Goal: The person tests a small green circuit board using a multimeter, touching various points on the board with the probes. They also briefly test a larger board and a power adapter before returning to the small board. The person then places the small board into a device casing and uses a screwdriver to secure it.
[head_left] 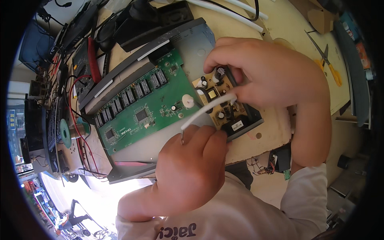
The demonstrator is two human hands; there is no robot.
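A grey metal case (132, 164) lies open on the table, with a long green circuit board (160, 112) along its left side. To the right sits a smaller tan power supply board (216, 94) with capacitors and a yellow-wrapped transformer. My right hand (264, 76) is closed over this board's upper right, thumb and curled fingers against its parts. A white bendy tube (204, 110) arcs from beside my right thumb down to my left hand (194, 166). That left hand is closed in a fist at the case's near edge; a thin metal tip shows beside its knuckles, and its grip is hidden.
Yellow-handled scissors (334, 74) lie at the far right. A solder spool (70, 132), red wires and a multimeter (84, 66) crowd the left. White tubes (240, 18) and a black tray (164, 24) lie behind the case. Wires and a small board hang below the table edge.
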